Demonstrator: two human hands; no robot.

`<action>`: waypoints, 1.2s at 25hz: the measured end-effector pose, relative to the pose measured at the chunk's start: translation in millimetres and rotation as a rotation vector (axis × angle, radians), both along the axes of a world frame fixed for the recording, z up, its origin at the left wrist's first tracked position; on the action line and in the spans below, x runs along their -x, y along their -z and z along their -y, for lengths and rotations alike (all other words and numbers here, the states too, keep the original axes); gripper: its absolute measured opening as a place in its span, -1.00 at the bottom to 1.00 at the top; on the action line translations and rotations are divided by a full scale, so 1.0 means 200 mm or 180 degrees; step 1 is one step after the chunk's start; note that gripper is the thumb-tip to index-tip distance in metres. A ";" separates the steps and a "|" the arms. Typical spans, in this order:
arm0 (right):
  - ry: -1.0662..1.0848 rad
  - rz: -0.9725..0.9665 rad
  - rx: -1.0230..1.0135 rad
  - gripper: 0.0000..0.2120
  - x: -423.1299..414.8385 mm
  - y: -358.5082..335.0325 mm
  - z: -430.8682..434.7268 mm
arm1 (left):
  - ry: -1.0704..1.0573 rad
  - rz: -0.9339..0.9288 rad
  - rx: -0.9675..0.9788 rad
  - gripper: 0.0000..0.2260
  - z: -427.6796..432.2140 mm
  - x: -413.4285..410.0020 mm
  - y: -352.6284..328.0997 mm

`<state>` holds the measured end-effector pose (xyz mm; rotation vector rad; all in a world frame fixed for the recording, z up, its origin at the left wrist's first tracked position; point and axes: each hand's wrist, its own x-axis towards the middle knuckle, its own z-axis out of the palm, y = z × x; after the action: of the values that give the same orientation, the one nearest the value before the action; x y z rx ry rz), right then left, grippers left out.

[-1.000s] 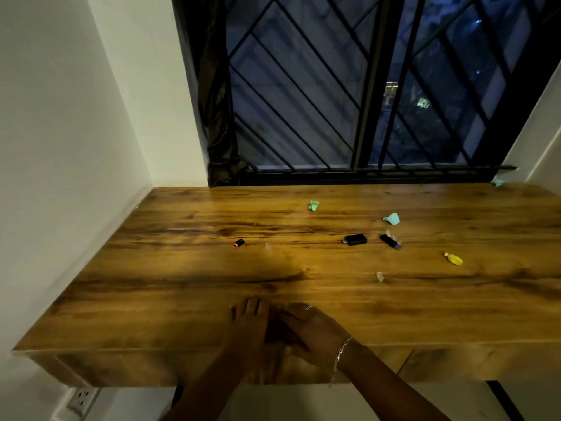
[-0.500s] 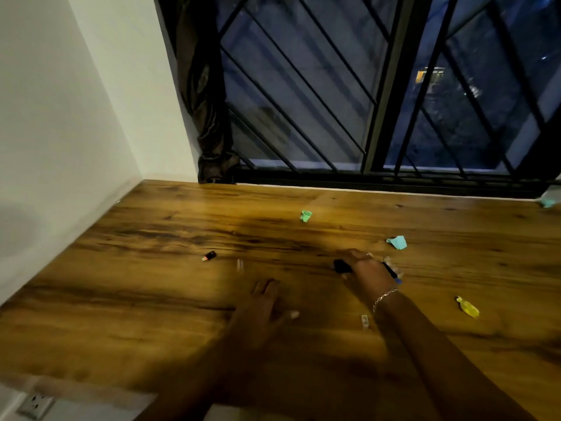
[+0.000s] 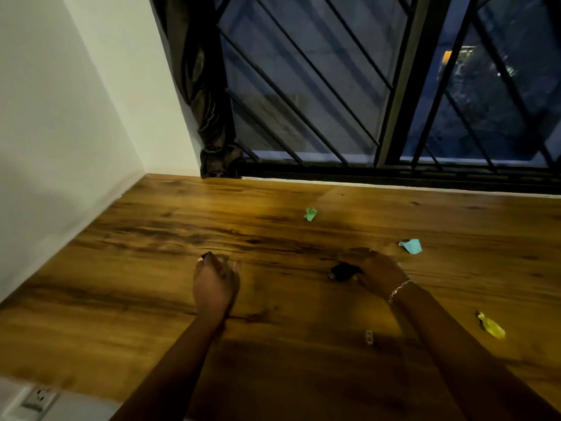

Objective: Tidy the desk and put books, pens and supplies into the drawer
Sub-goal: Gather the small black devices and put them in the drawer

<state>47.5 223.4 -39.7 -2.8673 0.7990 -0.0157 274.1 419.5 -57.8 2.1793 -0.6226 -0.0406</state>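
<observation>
Nearest to me, below the worktop's (image 3: 91,344) near edge at its left end, a wall socket (image 3: 38,398) shows on the white wall. Both my forearms reach out over the wood. Between them and closer to the right one, a small pale clip-like piece (image 3: 368,336) lies flat; I cannot make out what it is. Towards the right edge sits a crumpled yellow scrap (image 3: 491,326). My left grip (image 3: 216,284) is about midway across the worktop, fingers bent down, their tips at a tiny black item with an orange end (image 3: 206,256); I cannot tell whether I have it pinched or only touch it. My right grip (image 3: 379,271), a thin bracelet (image 3: 399,289) at the wrist, is curled round a small black device (image 3: 343,271), which pokes out to the left of my fingers, low over the wood. Just beyond that hand, to the right, lies a pale blue scrap (image 3: 411,246), and farther back, nearer the far edge, a green scrap (image 3: 310,214). At the far left corner a dark curtain (image 3: 209,117) hangs bunched beside the barred window (image 3: 394,86).
</observation>
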 end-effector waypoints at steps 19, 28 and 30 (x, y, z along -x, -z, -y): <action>0.0811 0.1911 -0.2557 -0.57 -0.30 -0.05 -0.25 | 0.0873 -0.3451 0.1665 -0.82 0.06 -0.01 -0.14; 0.1782 0.2863 -0.4996 -0.81 -0.41 -0.09 -0.37 | 0.0929 -0.3548 0.1668 -0.86 0.04 0.12 -0.14; 0.1858 0.2944 -0.5033 -0.83 -0.41 -0.09 -0.38 | 0.0923 -0.3561 0.1672 -0.86 0.05 0.14 -0.13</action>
<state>130.3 299.2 -21.1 -0.9129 0.7795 -0.4759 246.8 410.1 -31.5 1.2452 -0.2262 -1.0418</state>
